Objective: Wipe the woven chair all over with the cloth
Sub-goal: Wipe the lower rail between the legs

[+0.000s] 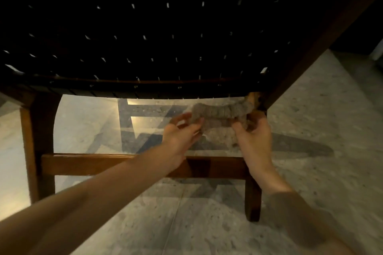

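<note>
Two forearms reach forward from the bottom edge of the view. The left one is bare, and the right one wears a grey-brown sleeve (290,211) down to the wrist. They pass above a low brown wooden crossbar (99,164) that joins two legs of the chair.

Just beyond this bar, the left hand (180,134) and the right hand (256,138) hold a soft grey-brown cloth (221,112) between them, rolled into a thick strip. The left hand pinches its left end between the thumb and curled fingers, with the palm turned to the right. The right hand grips the right end, with the thumb on top and the back of the hand towards the camera.

The cloth lies nearly level, directly under the lower rail of the woven chair (145,37), near its right corner. The cloth's right end rises to the joint of the rail and the slanted dark wooden post (310,47); I cannot tell if it goes around the wood.

Behind it, the chair shows black woven straps with small bright gaps. Below lies a pale speckled stone floor (321,114) with the chair's shadow on it.
</note>
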Demonstrator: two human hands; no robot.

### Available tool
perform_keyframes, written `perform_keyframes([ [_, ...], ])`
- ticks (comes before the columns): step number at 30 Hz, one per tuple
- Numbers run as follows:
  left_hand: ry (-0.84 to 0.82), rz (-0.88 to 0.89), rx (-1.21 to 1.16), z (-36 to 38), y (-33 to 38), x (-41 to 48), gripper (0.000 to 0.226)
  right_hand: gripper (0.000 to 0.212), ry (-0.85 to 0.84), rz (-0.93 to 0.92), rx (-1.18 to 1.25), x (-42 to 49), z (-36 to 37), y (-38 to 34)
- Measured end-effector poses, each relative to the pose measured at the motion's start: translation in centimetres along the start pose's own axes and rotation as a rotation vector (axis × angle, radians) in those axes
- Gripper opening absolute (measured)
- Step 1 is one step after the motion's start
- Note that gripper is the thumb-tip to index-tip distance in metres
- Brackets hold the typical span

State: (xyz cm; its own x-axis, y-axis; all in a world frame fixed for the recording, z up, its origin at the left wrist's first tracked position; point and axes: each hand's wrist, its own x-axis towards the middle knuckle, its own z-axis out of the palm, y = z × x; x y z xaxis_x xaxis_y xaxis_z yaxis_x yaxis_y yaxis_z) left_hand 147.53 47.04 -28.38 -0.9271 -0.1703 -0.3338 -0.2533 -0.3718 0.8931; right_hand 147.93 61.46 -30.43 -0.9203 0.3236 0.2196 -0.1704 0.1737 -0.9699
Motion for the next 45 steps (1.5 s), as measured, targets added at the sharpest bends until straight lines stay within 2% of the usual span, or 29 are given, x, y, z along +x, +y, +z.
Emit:
perform_keyframes([
  [2, 0.036, 0.068, -0.057, 1.4, 1.3, -0.2, 0.019, 0.032, 0.168, -0.144, 0.062, 0.4, 0.7, -1.5],
  [5, 0.085, 0.016, -0.182, 3.7, 2.1, -0.3, 0.014, 0.037, 0.345, -0.333, -0.036, 1.9, 1.7, -2.9],
  [9, 0.112, -0.031, -0.290, 5.1, 2.3, -0.3, 0.041, 0.037, 0.336, -0.414, -0.239, 2.9, 2.5, -2.8],
  [13, 0.098, -0.045, -0.303, 3.5, 2.6, 0.1, 0.040, 0.035, 0.359, -0.511, -0.350, 2.8, 3.0, -2.4],
  [17, 0.100, -0.011, -0.257, 1.2, 3.0, 0.4, 0.037, 0.026, 0.282, -0.587, -0.370, 2.6, 3.9, -2.2],
  [23, 0.098, 0.057, -0.229, -2.2, 2.9, 1.5, 0.035, 0.022, 0.221, -0.545, -0.295, 1.0, 6.1, -1.7],
  [27, 0.141, 0.061, -0.157, -3.2, 0.9, 2.2, 0.013, 0.021, 0.211, -0.254, -0.141, -1.1, 7.6, 0.7],
  [30, 0.139, 0.020, -0.111, -2.8, -0.5, 3.1, 0.016, 0.024, 0.223, 0.023, -0.062, -1.2, 7.6, 3.1],
  [32, 0.126, -0.017, -0.145, -2.4, -1.1, 4.1, 0.026, 0.023, 0.218, 0.090, -0.053, -0.4, 7.3, 4.1],
  [37, 0.070, -0.015, -0.223, 0.4, -1.3, 7.1, 0.046, 0.028, 0.385, 0.021, -0.096, 3.5, 7.6, 4.4],
  [41, 0.106, -0.037, -0.297, 2.6, -1.9, 9.1, 0.056, 0.031, 0.487, -0.154, -0.096, 5.7, 7.9, 4.4],
  [45, 0.104, -0.090, -0.350, 3.4, -2.7, 10.3, 0.062, 0.034, 0.497, -0.229, -0.080, 6.6, 8.6, 5.0],
])
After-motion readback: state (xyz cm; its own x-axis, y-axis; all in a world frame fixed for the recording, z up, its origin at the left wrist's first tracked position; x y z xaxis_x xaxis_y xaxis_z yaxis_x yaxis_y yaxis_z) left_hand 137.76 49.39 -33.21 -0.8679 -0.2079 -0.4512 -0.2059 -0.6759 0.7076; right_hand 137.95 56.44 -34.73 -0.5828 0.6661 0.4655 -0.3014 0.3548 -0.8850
